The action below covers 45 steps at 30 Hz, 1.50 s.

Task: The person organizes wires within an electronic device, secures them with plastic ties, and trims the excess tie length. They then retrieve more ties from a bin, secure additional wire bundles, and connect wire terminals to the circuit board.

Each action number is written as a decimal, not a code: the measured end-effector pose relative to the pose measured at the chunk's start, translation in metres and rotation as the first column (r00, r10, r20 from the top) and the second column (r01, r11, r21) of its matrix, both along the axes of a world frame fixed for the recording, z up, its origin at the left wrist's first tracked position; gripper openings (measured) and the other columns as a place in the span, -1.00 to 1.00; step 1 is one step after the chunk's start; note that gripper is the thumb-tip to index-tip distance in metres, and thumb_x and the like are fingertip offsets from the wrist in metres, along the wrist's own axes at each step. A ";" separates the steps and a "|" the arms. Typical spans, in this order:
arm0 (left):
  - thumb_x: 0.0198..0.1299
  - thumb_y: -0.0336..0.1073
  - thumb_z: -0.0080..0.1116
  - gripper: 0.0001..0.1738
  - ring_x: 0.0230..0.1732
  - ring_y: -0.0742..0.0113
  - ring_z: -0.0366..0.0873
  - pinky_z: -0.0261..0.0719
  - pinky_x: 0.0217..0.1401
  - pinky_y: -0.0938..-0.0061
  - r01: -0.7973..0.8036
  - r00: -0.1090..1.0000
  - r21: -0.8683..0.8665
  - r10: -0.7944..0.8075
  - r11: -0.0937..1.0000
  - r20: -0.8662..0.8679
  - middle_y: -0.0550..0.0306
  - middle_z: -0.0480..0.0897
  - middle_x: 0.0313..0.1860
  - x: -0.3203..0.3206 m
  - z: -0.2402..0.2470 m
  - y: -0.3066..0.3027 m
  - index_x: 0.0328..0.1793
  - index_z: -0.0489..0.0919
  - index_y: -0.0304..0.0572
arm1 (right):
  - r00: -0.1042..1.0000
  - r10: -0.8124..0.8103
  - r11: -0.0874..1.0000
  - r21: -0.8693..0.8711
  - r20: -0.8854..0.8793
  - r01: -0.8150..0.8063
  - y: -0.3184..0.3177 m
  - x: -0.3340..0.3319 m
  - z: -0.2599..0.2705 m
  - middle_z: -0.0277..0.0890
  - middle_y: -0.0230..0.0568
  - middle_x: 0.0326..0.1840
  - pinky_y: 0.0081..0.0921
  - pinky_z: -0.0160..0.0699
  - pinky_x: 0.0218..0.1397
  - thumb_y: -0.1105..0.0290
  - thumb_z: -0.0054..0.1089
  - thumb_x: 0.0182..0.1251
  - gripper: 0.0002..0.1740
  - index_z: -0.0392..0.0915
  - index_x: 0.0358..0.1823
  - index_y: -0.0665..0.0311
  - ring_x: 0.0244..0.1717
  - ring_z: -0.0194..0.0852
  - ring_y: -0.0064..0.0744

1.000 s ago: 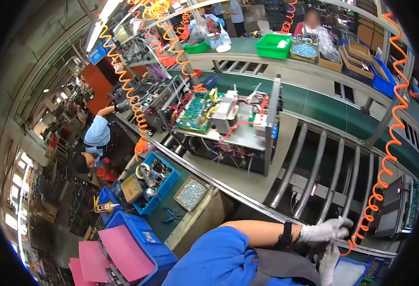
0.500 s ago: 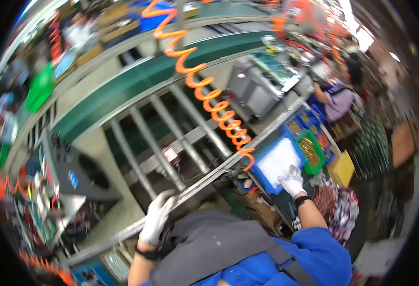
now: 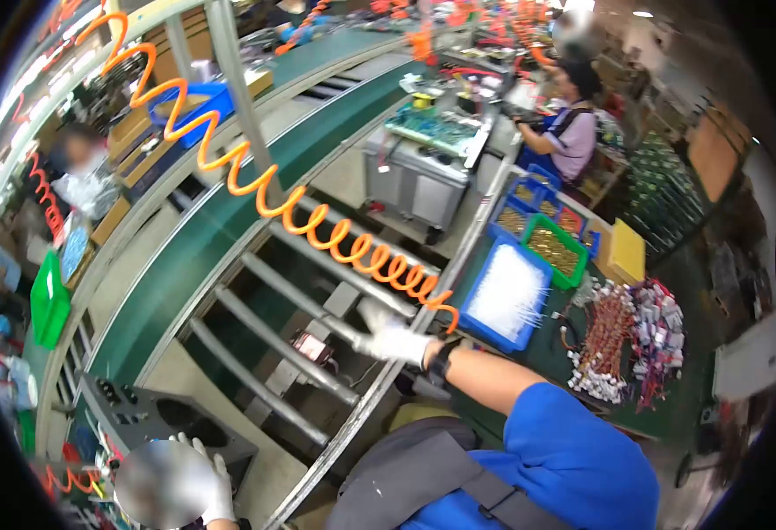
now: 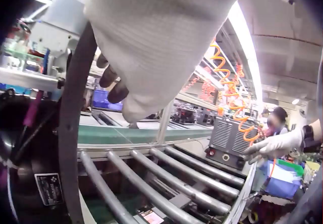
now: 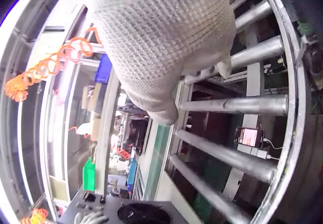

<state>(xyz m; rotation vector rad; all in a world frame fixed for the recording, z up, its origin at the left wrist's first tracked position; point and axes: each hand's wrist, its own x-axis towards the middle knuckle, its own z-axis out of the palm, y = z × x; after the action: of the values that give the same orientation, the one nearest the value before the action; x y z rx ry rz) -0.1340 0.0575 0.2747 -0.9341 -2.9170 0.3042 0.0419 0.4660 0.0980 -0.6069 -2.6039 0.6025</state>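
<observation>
My left hand (image 3: 218, 481), in a white knit glove, touches the dark front panel (image 3: 141, 408) of a machine chassis at the lower left in the head view. Its fingers lie straight across the panel's face near the edge, as the right wrist view also shows. A blurred disc covers part of this hand and the chassis parts beside it. My right hand (image 3: 397, 340), also gloved, is over the near end of the steel rollers (image 3: 286, 358). In the left wrist view its fingers (image 4: 265, 146) are extended, with nothing held.
A coiled orange air hose (image 3: 317, 225) hangs across the rollers. To the right stand a blue tray (image 3: 481, 320) of thin white strips, a green bin (image 3: 529, 247) and wire bundles (image 3: 604, 340). A grey machine (image 3: 414, 181) sits farther along the line, near a seated person. A phone (image 5: 250, 137) lies below the rollers.
The head view has swung right, then slightly back. My right hand has left the tray of white strips and moved left over the rollers. My left hand has gone from the near rail to the chassis panel.
</observation>
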 end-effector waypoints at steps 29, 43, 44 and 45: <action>0.23 -0.05 0.12 -0.50 0.32 -0.03 0.42 0.25 0.45 -0.10 0.079 0.943 -0.128 -0.116 0.989 -0.313 -0.33 0.53 0.20 -0.036 0.014 -0.090 0.11 0.60 -0.32 | 0.631 -0.774 0.626 -0.091 0.050 0.775 0.186 -0.010 -0.056 0.45 -0.17 -0.15 -0.16 0.40 -0.13 -0.20 0.08 0.24 -0.47 0.43 -0.02 0.07 -0.15 0.47 -0.23; 0.18 -0.19 0.12 -0.56 -0.01 -0.19 0.63 0.58 0.08 0.07 0.659 0.439 0.342 -0.712 0.670 0.548 -0.23 0.44 0.34 0.047 -0.079 0.282 0.17 0.55 -0.20 | 0.881 -0.435 0.865 0.183 -0.186 0.466 0.020 0.038 0.050 0.39 0.16 0.02 0.04 0.41 0.05 0.37 0.15 0.14 -0.60 0.44 0.04 0.25 0.07 0.39 0.19; 0.19 -0.17 0.11 -0.54 -0.03 -0.18 0.64 0.59 0.07 0.06 0.713 0.389 0.271 -0.686 0.647 0.615 -0.23 0.40 0.38 0.064 -0.069 0.291 0.20 0.53 -0.16 | 0.932 -0.345 0.833 0.421 -0.112 0.359 0.034 0.064 0.050 0.37 0.26 0.04 0.09 0.43 0.10 0.45 0.11 0.07 -0.49 0.42 0.14 0.28 0.09 0.39 0.32; 0.22 -0.14 0.09 -0.51 -0.04 -0.13 0.65 0.59 0.08 0.05 0.770 0.403 0.175 -0.681 0.613 0.611 -0.24 0.33 0.44 0.075 -0.069 0.294 0.26 0.48 -0.12 | 0.914 -0.406 0.816 0.446 -0.013 0.369 0.049 0.087 0.042 0.35 0.32 0.09 0.06 0.47 0.07 0.46 0.11 0.07 -0.47 0.41 0.17 0.28 0.07 0.39 0.35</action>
<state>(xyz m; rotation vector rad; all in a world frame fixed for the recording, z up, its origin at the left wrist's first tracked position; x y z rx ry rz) -0.0591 0.3516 0.2054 -2.6679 -2.5273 0.1229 0.1290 0.5148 0.1401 -0.9840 -2.4551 -0.1480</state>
